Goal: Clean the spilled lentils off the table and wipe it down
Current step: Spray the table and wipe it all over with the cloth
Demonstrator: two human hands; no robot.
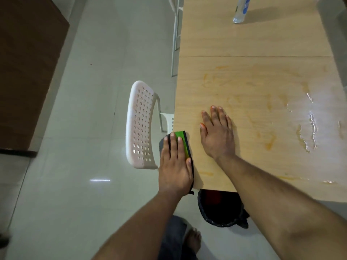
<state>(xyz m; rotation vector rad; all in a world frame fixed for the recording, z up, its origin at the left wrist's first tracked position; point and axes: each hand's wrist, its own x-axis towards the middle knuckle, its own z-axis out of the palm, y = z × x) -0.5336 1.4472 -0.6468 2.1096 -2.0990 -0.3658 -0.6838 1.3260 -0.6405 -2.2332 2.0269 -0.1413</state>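
My left hand (175,166) lies flat, fingers straight, on a green and dark grey cloth or dustpan (185,142) held against the left edge of the wooden table (253,44). My right hand (217,134) rests flat on the tabletop just right of it, fingers spread and straight. Orange smears (270,143) and a wet streaked patch (311,126) cover the table's right part. No loose lentils can be made out on the wood.
A white perforated plastic chair (139,124) stands against the table's left edge. A black-lined bin (221,211) sits under the near edge by my foot (193,239). A clear bottle (241,10) stands at the far end. Pale floor tiles stretch to the left.
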